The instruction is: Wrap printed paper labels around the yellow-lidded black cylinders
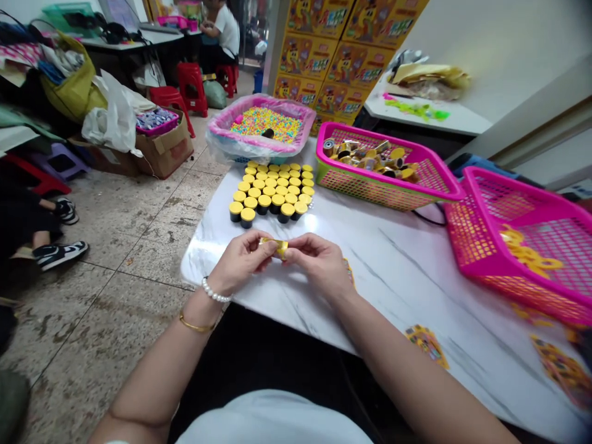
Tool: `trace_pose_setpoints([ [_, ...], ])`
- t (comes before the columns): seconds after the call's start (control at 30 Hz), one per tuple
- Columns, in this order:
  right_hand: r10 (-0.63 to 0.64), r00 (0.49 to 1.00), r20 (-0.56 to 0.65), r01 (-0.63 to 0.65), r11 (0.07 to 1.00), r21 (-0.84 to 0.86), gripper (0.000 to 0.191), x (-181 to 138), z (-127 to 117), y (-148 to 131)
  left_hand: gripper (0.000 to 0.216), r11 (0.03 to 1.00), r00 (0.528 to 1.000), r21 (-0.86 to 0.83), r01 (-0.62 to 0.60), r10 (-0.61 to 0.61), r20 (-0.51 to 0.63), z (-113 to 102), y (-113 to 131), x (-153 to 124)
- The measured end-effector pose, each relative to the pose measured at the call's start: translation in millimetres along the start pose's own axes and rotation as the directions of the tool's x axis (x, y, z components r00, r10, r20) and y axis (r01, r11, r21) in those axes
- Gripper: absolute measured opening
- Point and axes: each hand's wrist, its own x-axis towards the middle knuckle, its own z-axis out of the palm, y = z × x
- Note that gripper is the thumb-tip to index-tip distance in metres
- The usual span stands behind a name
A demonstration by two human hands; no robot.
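Above the near edge of the white marbled table [383,277], my left hand [247,256] and my right hand [319,262] pinch a small shiny gold piece [280,248] between them. It looks like a foil label or wrapper, but fingers cover much of it. Just beyond my hands stand rows of small black cups with yellow lids [263,200]. Printed cartoon cards [349,272] lie partly hidden behind my right hand. Another stack of printed cards [428,345] rests nearer my right forearm.
A plastic-lined pink basin [215,132] holds colourful beads. Pink baskets hold gold-and-black pieces [388,161] and yellow rings [531,256]. More cards [559,367] lie at right. Printed cartons [342,68] are stacked behind. Another person [226,34] sits far back; a person's shoes [60,253] show at left.
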Motion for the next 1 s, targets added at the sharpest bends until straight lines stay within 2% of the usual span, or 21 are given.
trace_pose_setpoints([
  [0.1,0.091,0.986,0.136,-0.112,0.983,0.148,0.033,3.3,-0.2,-2.0,0.049,0.993,0.994,-0.035,0.111,-0.110,0.012,-0.3,-1.8,2.5],
  [0.2,0.147,0.955,0.259,-0.206,0.954,0.218,0.048,2.3,-0.9,-4.8,0.055,0.972,0.977,-0.100,0.211,-0.206,0.058,-3.2,-1.8,4.3],
  [0.3,0.179,0.953,0.245,-0.239,0.940,0.243,0.036,-1.6,0.9,-6.0,0.055,0.968,0.969,-0.086,0.238,-0.230,0.090,-3.8,0.4,4.6],
  [0.37,0.178,0.953,0.243,-0.237,0.941,0.240,0.036,-3.9,3.6,-6.1,0.055,0.971,0.970,-0.038,0.238,-0.235,0.056,-2.0,1.5,4.5],
  [0.47,0.116,0.972,0.204,-0.156,0.968,0.196,0.037,-5.8,8.3,-5.6,0.057,0.972,0.972,0.015,0.234,-0.234,-0.009,-0.1,0.9,4.6],
  [0.57,0.052,0.994,0.100,-0.071,0.979,0.194,0.032,-7.3,12.7,-3.5,0.058,0.978,0.977,-0.049,0.203,-0.199,0.078,-3.3,-0.8,4.2],
  [0.63,0.054,0.996,0.075,-0.070,0.973,0.220,0.032,-8.7,14.9,-1.8,0.056,0.975,0.971,-0.097,0.201,-0.185,0.153,-6.2,-1.0,3.8],
  [0.73,0.017,0.998,0.059,-0.029,0.974,0.225,0.029,-10.7,15.9,0.1,0.055,0.970,0.967,-0.091,0.226,-0.211,0.144,-6.2,0.1,3.7],
  [0.9,-0.118,0.991,0.063,0.115,0.992,0.060,0.025,-12.0,13.0,0.2,0.059,0.977,0.980,-0.069,0.200,-0.199,0.029,-0.2,-0.4,4.2],
  [1.0,-0.248,0.967,0.064,0.251,0.966,-0.057,0.018,-13.4,11.9,1.5,0.058,0.974,0.976,-0.096,0.204,-0.196,0.094,-1.9,-1.6,3.9],
])
